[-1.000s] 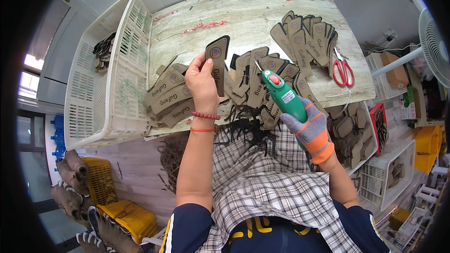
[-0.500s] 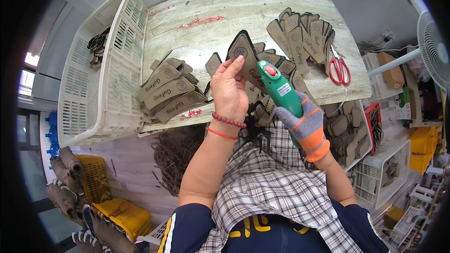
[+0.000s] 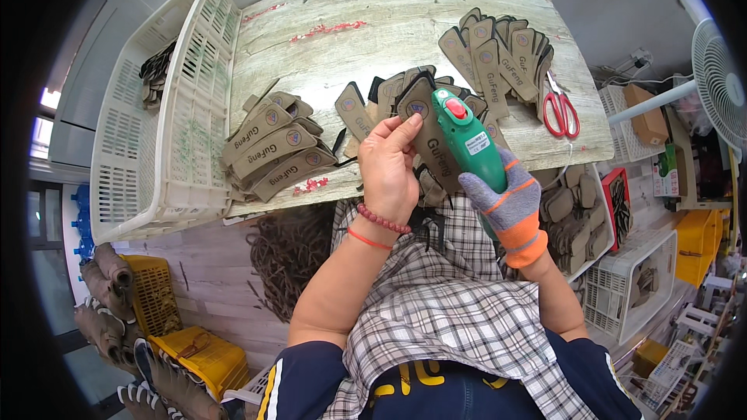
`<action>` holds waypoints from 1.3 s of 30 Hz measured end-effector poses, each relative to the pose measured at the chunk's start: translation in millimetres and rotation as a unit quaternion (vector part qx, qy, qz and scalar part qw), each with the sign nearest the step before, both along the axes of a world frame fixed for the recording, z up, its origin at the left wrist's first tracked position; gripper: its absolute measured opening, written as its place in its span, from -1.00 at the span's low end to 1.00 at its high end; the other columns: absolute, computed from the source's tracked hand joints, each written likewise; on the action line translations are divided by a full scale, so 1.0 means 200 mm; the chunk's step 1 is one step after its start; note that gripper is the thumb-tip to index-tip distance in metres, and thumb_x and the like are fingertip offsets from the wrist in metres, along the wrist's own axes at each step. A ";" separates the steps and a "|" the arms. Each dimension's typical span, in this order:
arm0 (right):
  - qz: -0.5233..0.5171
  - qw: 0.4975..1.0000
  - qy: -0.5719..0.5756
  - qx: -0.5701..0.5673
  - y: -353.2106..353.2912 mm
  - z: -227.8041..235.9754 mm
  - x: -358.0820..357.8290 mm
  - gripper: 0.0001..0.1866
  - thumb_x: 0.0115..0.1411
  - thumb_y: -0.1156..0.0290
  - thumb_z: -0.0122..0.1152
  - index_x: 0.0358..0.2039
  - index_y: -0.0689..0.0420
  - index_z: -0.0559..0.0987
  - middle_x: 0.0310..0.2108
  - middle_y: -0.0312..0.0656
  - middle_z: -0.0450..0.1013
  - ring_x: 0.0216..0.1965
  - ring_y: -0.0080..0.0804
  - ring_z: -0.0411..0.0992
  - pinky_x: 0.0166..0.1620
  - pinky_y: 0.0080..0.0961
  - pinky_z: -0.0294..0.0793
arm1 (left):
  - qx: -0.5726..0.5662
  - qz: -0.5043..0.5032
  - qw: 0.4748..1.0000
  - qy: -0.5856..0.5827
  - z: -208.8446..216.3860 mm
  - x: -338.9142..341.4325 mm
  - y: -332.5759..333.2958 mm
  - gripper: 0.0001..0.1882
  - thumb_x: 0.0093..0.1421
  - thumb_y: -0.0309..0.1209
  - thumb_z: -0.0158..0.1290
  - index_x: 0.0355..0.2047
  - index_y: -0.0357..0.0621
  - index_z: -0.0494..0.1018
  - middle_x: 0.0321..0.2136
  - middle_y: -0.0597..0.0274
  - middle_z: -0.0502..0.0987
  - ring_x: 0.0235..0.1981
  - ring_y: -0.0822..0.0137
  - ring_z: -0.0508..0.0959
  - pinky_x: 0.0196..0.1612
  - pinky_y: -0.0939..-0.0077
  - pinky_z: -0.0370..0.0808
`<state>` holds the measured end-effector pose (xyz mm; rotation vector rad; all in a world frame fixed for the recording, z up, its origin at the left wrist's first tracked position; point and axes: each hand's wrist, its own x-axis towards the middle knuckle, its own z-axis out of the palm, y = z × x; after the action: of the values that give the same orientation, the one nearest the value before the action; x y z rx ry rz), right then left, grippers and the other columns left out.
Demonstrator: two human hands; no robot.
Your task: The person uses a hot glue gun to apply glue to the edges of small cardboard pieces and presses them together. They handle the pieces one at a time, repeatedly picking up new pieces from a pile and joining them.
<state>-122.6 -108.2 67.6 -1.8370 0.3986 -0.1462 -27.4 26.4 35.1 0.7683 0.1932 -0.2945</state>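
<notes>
My left hand [image 3: 391,167], bare with a red bead bracelet, pinches a khaki fabric piece [image 3: 432,132] with dark edging between thumb and fingers. Close against its right side is a green handheld power tool [image 3: 481,159] with a red switch. My right hand [image 3: 510,206], in a grey and orange glove, is wrapped round the tool's body; the working end cannot be made out. Similar pieces [image 3: 354,113] lie on the table behind my left hand. A stack of them [image 3: 276,144] sits to the left, and a fanned bundle [image 3: 489,58] at the back right.
Red-handled scissors [image 3: 562,115] lie near the right edge of the worn wooden table [image 3: 366,0]. A white plastic basket [image 3: 198,101] stands along the left side. Below the table are dark trimmings [image 3: 288,257], a white bin of pieces [image 3: 572,222] and yellow crates [image 3: 206,358].
My left hand has come slightly down and right, and the held piece sits lower and more upright beside the tool. The tool has shifted only a little.
</notes>
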 end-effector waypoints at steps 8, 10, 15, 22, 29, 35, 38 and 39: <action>0.022 0.996 -0.043 -0.075 -0.05 -0.03 -0.04 -0.45 -0.07 0.24 0.41 -0.10 0.20 0.45 -0.40 -0.18 0.51 -0.43 -0.54 0.47 -0.35 -0.60 0.47 | 0.087 0.042 0.990 -0.101 0.02 0.02 0.08 -0.89 0.11 -0.58 0.07 -0.33 -0.30 0.44 -0.43 0.29 0.53 -0.46 0.57 0.47 -0.34 0.72 0.40; 0.024 0.997 -0.017 -0.068 -0.05 -0.03 -0.05 -0.44 -0.08 0.22 0.41 -0.10 0.20 0.45 -0.41 -0.17 0.51 -0.43 -0.53 0.48 -0.34 -0.59 0.48 | 0.101 0.050 0.985 -0.127 0.02 0.04 0.09 -0.89 0.12 -0.58 0.06 -0.31 -0.31 0.44 -0.42 0.28 0.53 -0.44 0.57 0.47 -0.33 0.72 0.41; 0.035 0.993 -0.051 -0.097 -0.07 -0.06 -0.05 -0.42 -0.10 0.21 0.42 -0.09 0.20 0.44 -0.41 -0.17 0.51 -0.44 -0.52 0.48 -0.35 -0.57 0.48 | 0.114 0.008 0.983 -0.145 0.03 0.06 0.13 -0.89 0.13 -0.57 0.05 -0.31 -0.30 0.44 -0.42 0.28 0.54 -0.45 0.57 0.49 -0.34 0.72 0.43; 0.055 0.992 -0.050 -0.100 -0.07 -0.04 -0.07 -0.40 -0.09 0.25 0.42 -0.05 0.22 0.42 -0.40 -0.16 0.51 -0.47 -0.57 0.47 -0.38 -0.61 0.47 | 0.173 -0.022 0.968 -0.181 0.04 0.10 0.20 -0.91 0.13 -0.55 0.06 -0.34 -0.33 0.47 -0.44 0.31 0.52 -0.46 0.61 0.46 -0.36 0.75 0.42; 0.108 0.990 -0.037 -0.079 -0.12 -0.02 -0.09 -0.36 -0.09 0.25 0.42 -0.01 0.24 0.40 -0.40 -0.21 0.51 -0.50 -0.61 0.46 -0.39 -0.63 0.47 | 0.270 -0.099 0.932 -0.218 0.13 0.16 0.30 -0.91 0.11 -0.54 0.09 -0.36 -0.31 0.48 -0.46 0.29 0.55 -0.48 0.60 0.49 -0.37 0.76 0.43; 0.137 0.984 -0.039 -0.105 -0.14 -0.03 -0.09 -0.35 -0.10 0.25 0.43 -0.01 0.25 0.41 -0.35 -0.19 0.52 -0.41 -0.63 0.47 -0.29 -0.63 0.48 | 0.328 -0.151 0.901 -0.239 0.16 0.21 0.35 -0.91 0.09 -0.54 0.11 -0.39 -0.32 0.49 -0.48 0.32 0.54 -0.48 0.62 0.48 -0.38 0.76 0.42; 0.141 0.985 -0.031 -0.093 -0.14 -0.03 -0.09 -0.34 -0.11 0.24 0.44 -0.01 0.24 0.42 -0.31 -0.17 0.53 -0.34 -0.61 0.47 -0.23 -0.61 0.48 | 0.338 -0.169 0.890 -0.255 0.19 0.21 0.36 -0.92 0.09 -0.55 0.11 -0.39 -0.31 0.49 -0.49 0.33 0.54 -0.48 0.63 0.46 -0.38 0.77 0.41; 0.141 0.986 -0.016 -0.084 -0.13 -0.02 -0.09 -0.33 -0.12 0.24 0.45 -0.01 0.24 0.42 -0.30 -0.16 0.53 -0.32 -0.60 0.47 -0.21 -0.61 0.48 | 0.340 -0.174 0.887 -0.261 0.19 0.21 0.36 -0.92 0.09 -0.55 0.11 -0.39 -0.31 0.49 -0.49 0.34 0.53 -0.48 0.63 0.46 -0.38 0.77 0.41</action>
<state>-141.3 -134.4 64.3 -2.0330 0.1024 -0.0131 15.0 98.9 73.0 1.5570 -0.3849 -0.3497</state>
